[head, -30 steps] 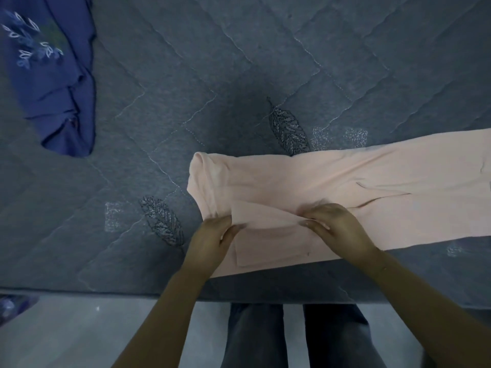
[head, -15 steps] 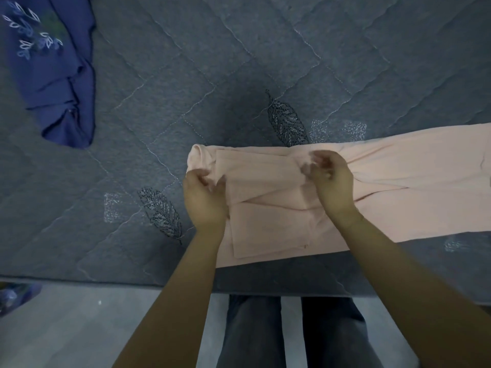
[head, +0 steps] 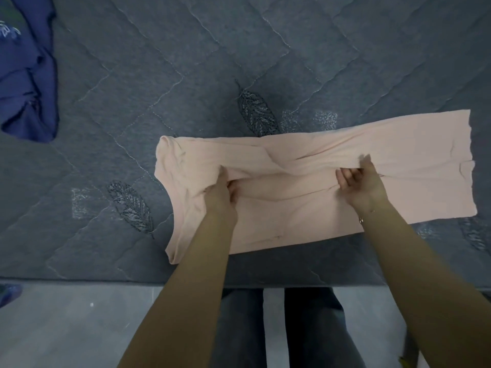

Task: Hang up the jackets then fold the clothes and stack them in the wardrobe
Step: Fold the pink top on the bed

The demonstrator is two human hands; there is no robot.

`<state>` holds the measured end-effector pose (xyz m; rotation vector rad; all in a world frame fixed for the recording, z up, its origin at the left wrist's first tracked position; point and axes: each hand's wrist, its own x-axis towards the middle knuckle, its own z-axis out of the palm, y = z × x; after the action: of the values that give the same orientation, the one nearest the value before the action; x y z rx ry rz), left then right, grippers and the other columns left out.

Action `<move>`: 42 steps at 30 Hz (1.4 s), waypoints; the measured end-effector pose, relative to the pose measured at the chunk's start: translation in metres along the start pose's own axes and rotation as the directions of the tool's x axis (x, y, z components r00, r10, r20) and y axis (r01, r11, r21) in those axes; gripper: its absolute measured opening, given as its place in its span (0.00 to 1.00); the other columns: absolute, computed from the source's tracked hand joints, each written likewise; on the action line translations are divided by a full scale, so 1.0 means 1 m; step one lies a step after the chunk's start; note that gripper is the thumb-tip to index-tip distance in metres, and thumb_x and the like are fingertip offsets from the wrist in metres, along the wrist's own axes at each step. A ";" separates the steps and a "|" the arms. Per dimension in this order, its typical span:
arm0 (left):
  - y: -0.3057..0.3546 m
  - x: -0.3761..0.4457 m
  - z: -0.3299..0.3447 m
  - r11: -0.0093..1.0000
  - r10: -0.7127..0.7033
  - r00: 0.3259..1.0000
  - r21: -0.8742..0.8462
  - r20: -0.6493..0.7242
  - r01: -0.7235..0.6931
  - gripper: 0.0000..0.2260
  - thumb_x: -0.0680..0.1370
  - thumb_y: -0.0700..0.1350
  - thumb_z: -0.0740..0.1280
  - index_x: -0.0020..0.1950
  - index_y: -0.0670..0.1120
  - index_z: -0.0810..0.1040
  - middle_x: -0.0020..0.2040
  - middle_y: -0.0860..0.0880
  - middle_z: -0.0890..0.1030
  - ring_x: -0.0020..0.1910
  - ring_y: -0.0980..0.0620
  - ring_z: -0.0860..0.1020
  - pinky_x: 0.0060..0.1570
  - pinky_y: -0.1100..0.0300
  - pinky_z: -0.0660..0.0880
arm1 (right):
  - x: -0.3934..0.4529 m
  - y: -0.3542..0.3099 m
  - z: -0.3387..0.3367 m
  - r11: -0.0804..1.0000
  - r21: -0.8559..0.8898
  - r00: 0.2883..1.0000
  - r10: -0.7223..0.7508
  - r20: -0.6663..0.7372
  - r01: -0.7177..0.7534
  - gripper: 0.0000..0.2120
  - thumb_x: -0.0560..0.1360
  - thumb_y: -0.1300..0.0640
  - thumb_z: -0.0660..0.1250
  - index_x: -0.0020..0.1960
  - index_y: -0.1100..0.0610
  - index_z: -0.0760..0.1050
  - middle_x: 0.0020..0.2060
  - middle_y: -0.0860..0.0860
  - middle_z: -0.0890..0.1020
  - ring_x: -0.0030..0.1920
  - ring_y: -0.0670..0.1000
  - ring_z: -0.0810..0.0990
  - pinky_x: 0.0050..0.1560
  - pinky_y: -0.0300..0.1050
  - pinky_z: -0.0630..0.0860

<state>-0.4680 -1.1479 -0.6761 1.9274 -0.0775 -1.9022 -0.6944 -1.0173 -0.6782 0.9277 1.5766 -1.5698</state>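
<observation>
With our left hand [head: 221, 188] and right hand [head: 357, 179] each pinching a ridge of the peach garment [head: 398, 144] lying on the quilted grey bed [head: 186, 62], we risk a crooked fold if one hand pulls unevenly.

Grey quilted bedspread [head: 164, 65] covers the bed, diamond stitching, dark embroidered leaf motifs [head: 256, 110] with pale speckled squares [head: 325, 119] beside them. Pale grey floor [head: 79, 328] along the near edge. Person's dark grey trousers [head: 313, 330] at bottom centre. Small yellow object [head: 406, 362] bottom right, unidentifiable.
</observation>
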 end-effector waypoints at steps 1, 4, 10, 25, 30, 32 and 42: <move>0.001 -0.001 0.001 0.999 0.018 1.000 -0.028 -0.010 -0.018 0.08 0.79 0.47 0.69 0.54 0.45 0.78 0.52 0.47 0.80 0.45 0.53 0.78 0.49 0.61 0.79 | 0.002 -0.005 0.001 0.998 0.056 1.000 -0.003 -0.022 0.005 0.13 0.80 0.52 0.66 0.61 0.58 0.77 0.44 0.50 0.81 0.42 0.48 0.81 0.51 0.44 0.81; 0.000 -0.008 -0.001 0.988 0.140 0.990 -0.073 -0.005 -0.140 0.10 0.79 0.43 0.68 0.58 0.42 0.77 0.52 0.46 0.81 0.47 0.51 0.81 0.56 0.54 0.79 | -0.003 -0.014 -0.014 0.993 0.064 0.991 -0.091 -0.094 0.097 0.13 0.80 0.58 0.65 0.62 0.62 0.74 0.46 0.55 0.80 0.44 0.53 0.80 0.38 0.45 0.82; -0.020 -0.011 -0.023 0.989 0.143 0.971 -0.014 -0.193 -0.148 0.12 0.77 0.37 0.70 0.61 0.40 0.76 0.58 0.43 0.80 0.49 0.47 0.81 0.56 0.53 0.79 | -0.009 0.006 -0.069 0.987 -0.161 0.990 -0.052 -0.129 0.031 0.09 0.78 0.59 0.69 0.53 0.63 0.73 0.54 0.58 0.81 0.48 0.53 0.81 0.53 0.46 0.81; -0.048 -0.004 0.003 0.988 0.028 0.979 -0.142 -0.202 -0.058 0.10 0.78 0.45 0.70 0.57 0.44 0.76 0.42 0.53 0.75 0.39 0.59 0.72 0.53 0.67 0.75 | 0.051 -0.118 -0.108 0.982 0.187 0.995 0.042 -0.086 -0.025 0.16 0.79 0.44 0.65 0.59 0.52 0.80 0.51 0.50 0.85 0.55 0.53 0.82 0.56 0.52 0.79; -0.055 -0.004 0.006 0.988 0.075 0.965 -0.113 -0.251 -0.107 0.04 0.78 0.44 0.70 0.49 0.45 0.76 0.41 0.53 0.76 0.37 0.60 0.74 0.42 0.69 0.76 | 0.046 -0.114 -0.141 0.995 0.091 0.973 -0.006 -0.230 0.028 0.12 0.83 0.49 0.58 0.46 0.51 0.75 0.54 0.48 0.82 0.59 0.50 0.77 0.56 0.51 0.76; -0.054 -0.006 0.008 0.986 0.085 0.963 -0.116 -0.256 -0.118 0.04 0.78 0.43 0.70 0.46 0.46 0.76 0.40 0.53 0.77 0.36 0.60 0.74 0.38 0.69 0.75 | 0.052 -0.103 -0.159 1.000 0.017 0.960 0.015 -0.279 -0.010 0.09 0.83 0.53 0.58 0.48 0.53 0.74 0.51 0.49 0.79 0.61 0.51 0.75 0.61 0.46 0.74; -0.118 -0.073 0.046 0.722 0.071 0.985 0.673 0.158 -0.160 0.01 0.78 0.41 0.70 0.46 0.45 0.79 0.41 0.48 0.81 0.40 0.51 0.77 0.41 0.62 0.73 | 0.023 -0.060 -0.162 0.876 -0.400 0.843 -0.417 -0.340 0.271 0.11 0.76 0.66 0.68 0.56 0.59 0.71 0.53 0.57 0.76 0.51 0.51 0.75 0.45 0.35 0.74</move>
<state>-0.5465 -1.0284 -0.6454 2.1545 -1.0608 -2.0736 -0.7584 -0.8552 -0.6686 0.8489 2.3517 -1.3122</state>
